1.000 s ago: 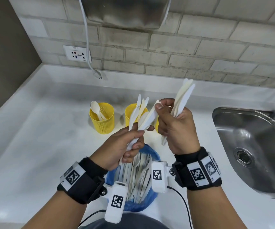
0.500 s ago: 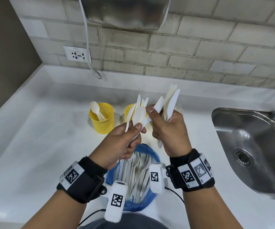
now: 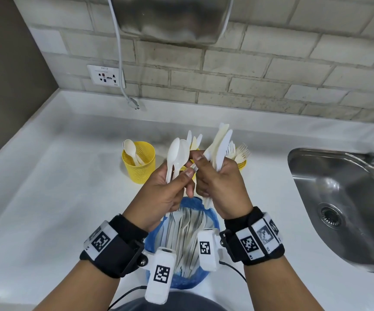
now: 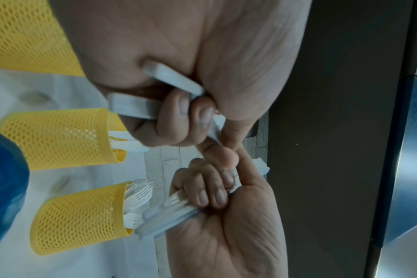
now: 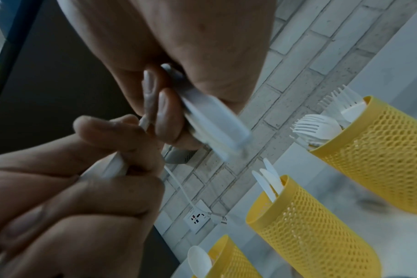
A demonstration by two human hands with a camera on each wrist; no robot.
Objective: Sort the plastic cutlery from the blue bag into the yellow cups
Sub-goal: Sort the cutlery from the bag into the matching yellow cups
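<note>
My left hand (image 3: 163, 194) pinches two white plastic spoons (image 3: 177, 153) by their handles, bowls up, while my right hand (image 3: 222, 189) curls round a bundle of white plastic knives and forks (image 3: 221, 149) — blades and tines fanned above my knuckles. The two hands touch at the fingertips, above the open blue plastic bag (image 3: 213, 218), which stands at the near edge of the white counter (image 3: 58, 198) with more pale cutlery (image 3: 188, 227) upright inside it.

Beyond my hands stand three yellow mesh plastic cups in a row: the left cup (image 3: 139, 162) holds spoons, the middle cup (image 5: 305, 222) holds knives, the right cup (image 5: 379, 156) holds forks. In the head view the middle cup is almost hidden behind my hands. Bare counter stretches out left of the cups and in front of them.

To the right, well apart from the cups, lies a steel sink (image 3: 338, 198). On the brick wall behind — a white socket (image 3: 105, 75) and a dangling white cable (image 3: 119, 63).
</note>
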